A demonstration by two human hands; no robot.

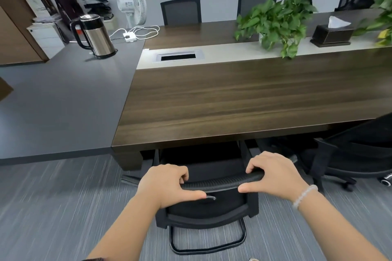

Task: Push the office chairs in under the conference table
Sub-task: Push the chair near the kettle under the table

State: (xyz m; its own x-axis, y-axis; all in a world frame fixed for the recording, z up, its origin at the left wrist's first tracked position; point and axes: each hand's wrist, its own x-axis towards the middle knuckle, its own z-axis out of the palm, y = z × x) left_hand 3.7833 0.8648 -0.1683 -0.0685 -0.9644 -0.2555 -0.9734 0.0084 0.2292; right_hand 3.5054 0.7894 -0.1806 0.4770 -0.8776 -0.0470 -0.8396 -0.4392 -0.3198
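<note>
Left hand: my fingers curled over the chair back.
Right hand: gripping the same rail.
Surface: chair seat partly beneath.

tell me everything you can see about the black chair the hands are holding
The black mesh-back office chair has a curved top rail, a dark seat and a looped sled-style metal base resting on grey striped carpet. It stands upright, facing the dark wood conference table, its seat front reaching under the table's edge. The left hand and right hand both grip the top rail.
</note>
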